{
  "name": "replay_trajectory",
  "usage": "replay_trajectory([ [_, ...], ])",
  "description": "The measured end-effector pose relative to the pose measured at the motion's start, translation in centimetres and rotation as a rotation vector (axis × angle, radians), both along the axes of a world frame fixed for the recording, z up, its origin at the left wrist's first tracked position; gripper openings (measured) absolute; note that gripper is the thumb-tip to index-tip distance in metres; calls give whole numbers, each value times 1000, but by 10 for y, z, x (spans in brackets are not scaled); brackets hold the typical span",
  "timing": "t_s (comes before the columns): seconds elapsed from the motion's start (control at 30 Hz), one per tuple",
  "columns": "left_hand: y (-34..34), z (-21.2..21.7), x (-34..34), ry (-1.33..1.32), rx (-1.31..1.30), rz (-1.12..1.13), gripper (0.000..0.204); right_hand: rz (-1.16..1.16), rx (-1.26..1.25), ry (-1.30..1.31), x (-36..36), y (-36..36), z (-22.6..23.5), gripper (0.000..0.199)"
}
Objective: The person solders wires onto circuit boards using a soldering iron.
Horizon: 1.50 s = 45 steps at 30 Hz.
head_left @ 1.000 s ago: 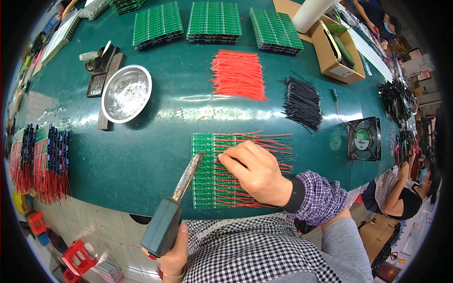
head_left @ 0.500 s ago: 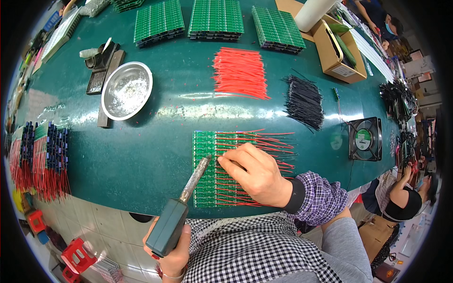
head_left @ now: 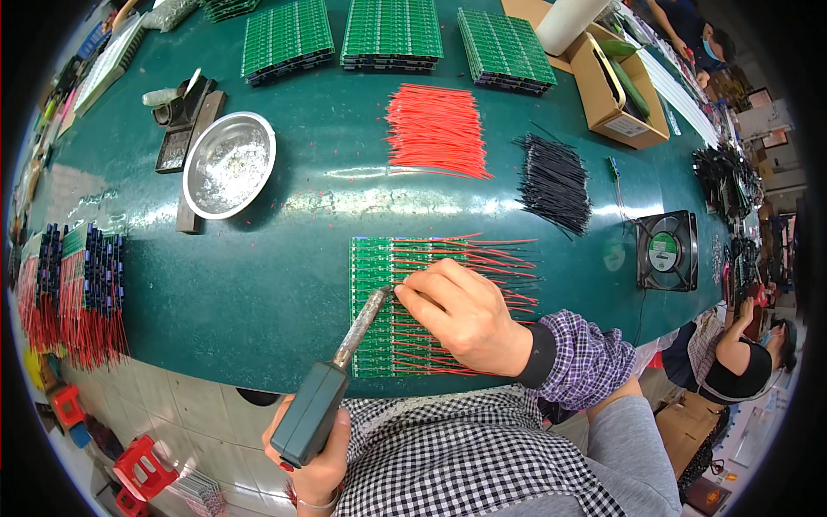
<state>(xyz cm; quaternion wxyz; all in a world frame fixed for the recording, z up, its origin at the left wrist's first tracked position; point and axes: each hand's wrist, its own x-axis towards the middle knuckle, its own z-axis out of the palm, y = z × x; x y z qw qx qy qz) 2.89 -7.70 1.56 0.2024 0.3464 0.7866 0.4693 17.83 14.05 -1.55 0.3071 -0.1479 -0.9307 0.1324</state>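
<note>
Soldering iron [head_left: 332, 379] was what I saw in my left hand [head_left: 314, 461], fist wrapped round its dark green handle at the near edge of the worktop [head_left: 258, 284], with the metal shaft angled up and to the right. Its tip met the green circuit board panel [head_left: 372, 284] just where my right hand [head_left: 469, 314] was working. That right hand lay palm down over the panel, fingers [head_left: 413, 297] drawn together in a pinch on one of the red wires [head_left: 495, 258] right beside the tip; I could not tell which wire exactly. The panel lay flat straight in front of me, between my two hands, rows of red wires fanning off it to the right, under and past my right hand.

Farther up the worktop, well apart from my hands, lay a loose bundle of red wires [head_left: 435, 129] and, to its right, a bundle of black wires [head_left: 556, 181]. A shallow metal bowl [head_left: 228, 164] sat to the upper left, next to a dark iron stand [head_left: 181, 121]. Stacks of green boards [head_left: 392, 34] lined the far edge. A small square fan [head_left: 666, 250] stood at the right, and finished boards with red leads [head_left: 77, 293] hung together at the left edge.
</note>
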Motion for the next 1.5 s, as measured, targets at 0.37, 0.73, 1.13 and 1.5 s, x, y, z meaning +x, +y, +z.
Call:
replay_trajectory([
  [0.37,-22,-19,5,-85,-2,77,29,-29,52,-34,7,2,0,29],
  [0.73,24,13,-25,168,458,214,42,-64,6,24,0,-11,-14,27],
  [1.13,29,7,-32,-112,306,356,42,-39,-15,-10,11,-3,-1,33],
  [1.5,-33,-12,-1,-148,68,167,45,0,-38,23,8,-8,-2,27],
])
